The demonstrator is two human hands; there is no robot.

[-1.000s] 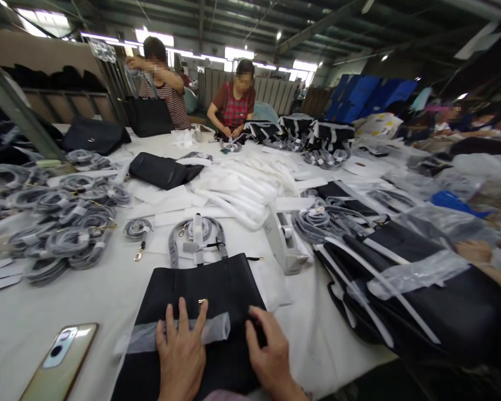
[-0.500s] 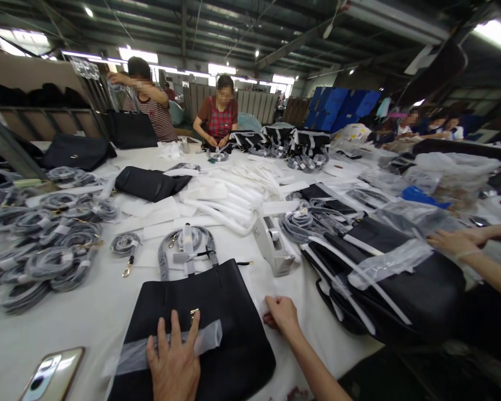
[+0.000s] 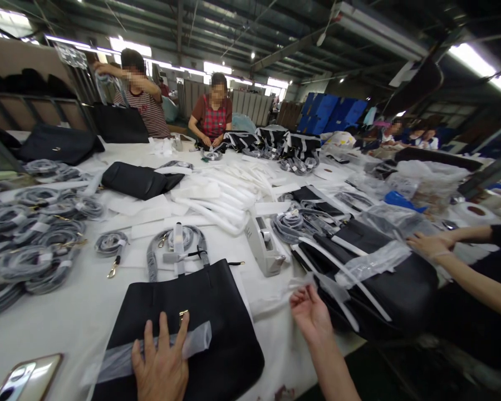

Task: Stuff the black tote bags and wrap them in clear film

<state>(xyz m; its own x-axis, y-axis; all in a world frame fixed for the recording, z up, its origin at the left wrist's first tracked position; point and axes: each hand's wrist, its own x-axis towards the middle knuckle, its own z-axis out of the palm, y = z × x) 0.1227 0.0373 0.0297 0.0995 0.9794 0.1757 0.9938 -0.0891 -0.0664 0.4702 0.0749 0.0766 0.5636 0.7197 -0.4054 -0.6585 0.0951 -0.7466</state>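
Shifted outward: right hand (image 3: 313, 316), pinching film (image 3: 273, 295) | left hand (image 3: 161, 359): splayed on bag (image 3: 223, 323)

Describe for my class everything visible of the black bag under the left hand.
The black bag lies on the white-covered table, its top edge facing away from the wearer. It looks smooth and leather-like, with a small gold-coloured clasp. Handles in greyish wrapping extend past the top. A translucent strip crosses the front, and the left hand rests spread over both. The picture's edge cuts off its lower left part.
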